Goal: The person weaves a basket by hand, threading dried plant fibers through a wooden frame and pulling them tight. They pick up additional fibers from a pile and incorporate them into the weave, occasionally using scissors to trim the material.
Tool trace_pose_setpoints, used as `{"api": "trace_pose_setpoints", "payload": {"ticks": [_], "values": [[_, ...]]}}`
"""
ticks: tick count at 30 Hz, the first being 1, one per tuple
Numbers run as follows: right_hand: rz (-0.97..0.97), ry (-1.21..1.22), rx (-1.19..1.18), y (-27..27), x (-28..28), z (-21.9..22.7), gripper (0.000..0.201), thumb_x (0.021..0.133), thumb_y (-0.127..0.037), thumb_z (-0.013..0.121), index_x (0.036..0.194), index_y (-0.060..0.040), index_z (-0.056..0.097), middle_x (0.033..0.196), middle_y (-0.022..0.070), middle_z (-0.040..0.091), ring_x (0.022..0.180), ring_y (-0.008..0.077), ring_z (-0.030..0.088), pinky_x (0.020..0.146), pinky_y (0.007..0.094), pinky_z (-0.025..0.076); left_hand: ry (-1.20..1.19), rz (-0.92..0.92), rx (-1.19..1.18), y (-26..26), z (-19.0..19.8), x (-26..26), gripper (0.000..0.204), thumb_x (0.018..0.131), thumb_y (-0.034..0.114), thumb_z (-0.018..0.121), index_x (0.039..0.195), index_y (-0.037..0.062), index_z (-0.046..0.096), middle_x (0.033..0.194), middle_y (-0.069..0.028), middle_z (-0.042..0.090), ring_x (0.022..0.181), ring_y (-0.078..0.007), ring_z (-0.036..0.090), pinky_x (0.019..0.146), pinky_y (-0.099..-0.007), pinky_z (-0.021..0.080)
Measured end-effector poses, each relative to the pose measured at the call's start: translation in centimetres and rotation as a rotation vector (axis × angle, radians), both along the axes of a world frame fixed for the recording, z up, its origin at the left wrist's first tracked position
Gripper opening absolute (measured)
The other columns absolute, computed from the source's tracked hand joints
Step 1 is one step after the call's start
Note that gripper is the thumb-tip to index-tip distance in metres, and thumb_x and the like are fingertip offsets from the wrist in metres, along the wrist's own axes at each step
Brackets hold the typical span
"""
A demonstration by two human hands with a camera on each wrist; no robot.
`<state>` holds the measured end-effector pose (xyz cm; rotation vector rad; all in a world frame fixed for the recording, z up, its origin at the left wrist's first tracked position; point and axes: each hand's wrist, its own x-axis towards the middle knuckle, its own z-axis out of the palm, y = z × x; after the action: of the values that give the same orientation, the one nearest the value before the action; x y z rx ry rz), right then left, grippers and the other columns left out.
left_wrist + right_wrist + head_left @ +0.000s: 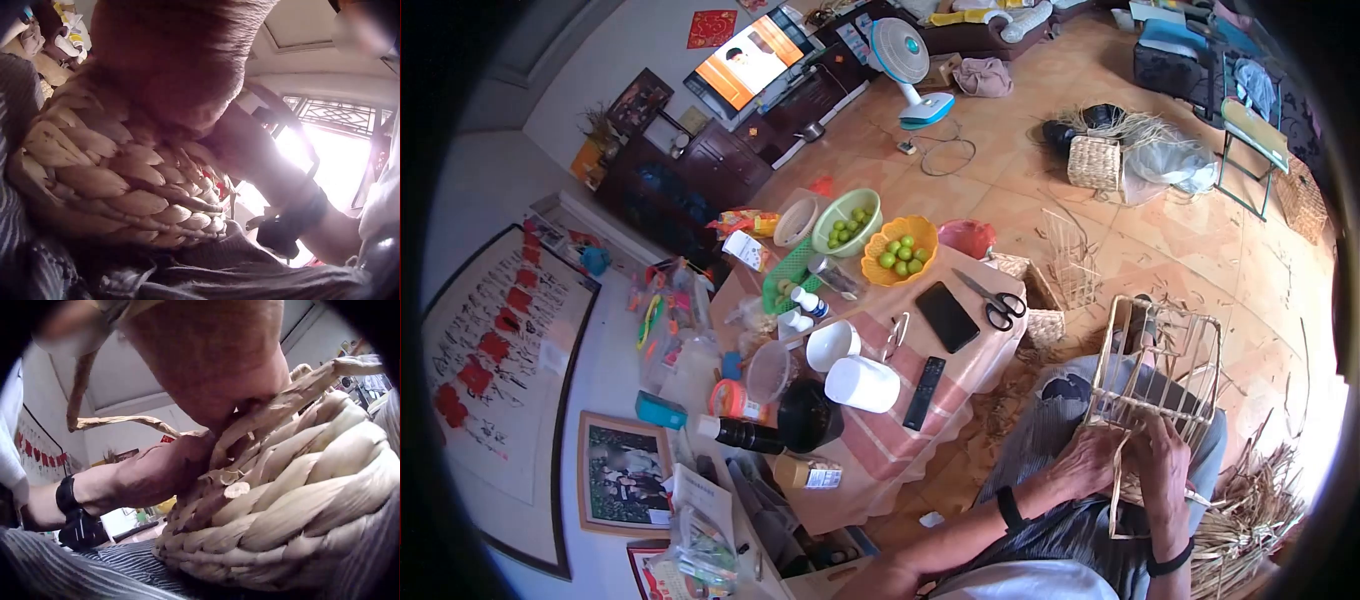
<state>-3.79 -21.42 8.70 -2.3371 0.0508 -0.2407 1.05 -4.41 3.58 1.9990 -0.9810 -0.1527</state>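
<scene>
In the head view a half-woven straw basket (pixel 1157 402) with an open stick-like frame lies across the person's lap. The left hand (pixel 1092 462) grips it from the left, fingers curled at its near edge. Beside it the right hand (pixel 1163 455) holds the same edge with bent fingers; the two hands nearly meet. In the left wrist view thick braided rows of the basket (pixel 125 181) show below the hand. A twisted straw strand (pixel 300 394) runs along the basket's edge under the right hand in the right wrist view. The fingertips are mostly hidden.
Loose straw (pixel 1245 520) is heaped at the right. On the table to the left lie scissors (pixel 1000 303), a phone (pixel 947 317), a remote (pixel 925 392) and a yellow fruit bowl (pixel 870 265). A finished-looking basket (pixel 1094 163) and a fan (pixel 900 52) stand on the floor beyond.
</scene>
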Motion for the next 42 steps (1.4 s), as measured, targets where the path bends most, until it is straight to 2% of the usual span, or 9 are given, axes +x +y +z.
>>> {"api": "trace_pose_setpoints", "payload": {"ticks": [4,8,11,20,28,30,35,38,42], "values": [[-0.155,0.032,0.094,-0.2,-0.9,-1.8,0.036,0.089,-0.002,0.079,0.122,-0.0064,0.067,0.096,0.0176,0.074,0.082,0.0371,0.075,0.069,0.0430,0.059,-0.029,0.074,0.010,0.3,-0.5,-0.1,0.022,0.100,0.021,0.064,0.112,0.0030,0.067,0.099,-0.0181,0.071,0.094,-0.0382,0.071,0.084,-0.0484,0.056],[-0.272,-0.021,0.297,-2.0,-3.0,-4.7,0.034,0.086,0.005,0.080,0.114,-0.0037,0.063,0.083,0.0067,0.070,0.076,0.0133,0.067,0.069,0.0302,0.054,-0.376,0.059,0.310,-0.4,-1.8,-0.4,0.023,0.101,0.022,0.065,0.114,0.0036,0.069,0.100,-0.0161,0.073,0.092,-0.0338,0.073,0.083,-0.0443,0.058],[-0.330,-0.184,0.667,-2.0,-5.1,-7.9,0.026,0.090,0.007,0.079,0.104,-0.0050,0.061,0.087,-0.0012,0.066,0.077,0.0078,0.061,0.071,0.0238,0.048,-0.124,0.073,0.326,-1.3,-0.6,0.1,0.020,0.105,0.023,0.063,0.114,0.0063,0.070,0.111,-0.0116,0.073,0.095,-0.0290,0.073,0.083,-0.0416,0.058],[-0.259,0.055,1.179,-2.7,-1.7,-0.4,0.026,0.093,-0.003,0.081,0.106,-0.0113,0.060,0.085,-0.0061,0.060,0.075,0.0030,0.055,0.060,0.0183,0.035,-0.108,0.232,0.240,-1.3,-3.2,-1.5,0.015,0.104,0.018,0.063,0.112,0.0049,0.062,0.101,-0.0163,0.067,0.098,-0.0363,0.067,0.086,-0.0469,0.052],[0.038,0.100,0.096,-2.9,-0.6,-0.5,0.030,0.087,-0.004,0.083,0.110,0.0009,0.064,0.073,0.0124,0.056,0.072,0.0183,0.063,0.068,0.0367,0.052,-0.008,0.216,0.042,-1.1,-0.4,0.6,0.011,0.102,0.011,0.062,0.107,0.0013,0.063,0.092,-0.0227,0.072,0.091,-0.0426,0.071,0.079,-0.0518,0.053],[0.005,0.178,0.669,-3.8,-1.3,-1.3,0.019,0.095,-0.006,0.079,0.107,0.0005,0.066,0.079,0.0020,0.061,0.072,0.0136,0.060,0.065,0.0313,0.050,0.020,0.193,0.110,-1.0,-0.2,0.7,0.014,0.106,0.015,0.060,0.110,0.0012,0.063,0.095,-0.0219,0.072,0.091,-0.0416,0.071,0.080,-0.0510,0.054],[-0.031,0.364,0.691,-4.2,-4.6,0.0,0.012,0.097,-0.001,0.074,0.107,0.0000,0.066,0.089,0.0006,0.064,0.077,0.0072,0.056,0.065,0.0275,0.048,-0.042,0.200,0.071,-1.4,-1.0,0.4,0.017,0.109,0.020,0.057,0.105,0.0029,0.059,0.088,-0.0204,0.068,0.085,-0.0409,0.068,0.077,-0.0510,0.052],[0.038,0.206,0.006,-3.2,-4.8,-0.8,0.021,0.091,-0.010,0.082,0.099,-0.0009,0.065,0.076,0.0172,0.068,0.067,0.0386,0.068,0.064,0.0421,0.052,-0.007,0.143,0.029,-0.6,0.5,0.2,0.014,0.107,0.016,0.058,0.107,0.0023,0.060,0.089,-0.0206,0.068,0.088,-0.0416,0.069,0.078,-0.0511,0.053],[0.074,0.178,-0.071,-1.8,-2.8,0.6,0.020,0.091,-0.012,0.082,0.096,-0.0026,0.065,0.075,0.0234,0.066,0.073,0.0490,0.065,0.065,0.0477,0.052,0.072,0.096,0.072,0.2,0.4,0.6,0.010,0.100,0.008,0.061,0.108,0.0015,0.060,0.096,-0.0213,0.071,0.093,-0.0427,0.070,0.080,-0.0519,0.054]]}}
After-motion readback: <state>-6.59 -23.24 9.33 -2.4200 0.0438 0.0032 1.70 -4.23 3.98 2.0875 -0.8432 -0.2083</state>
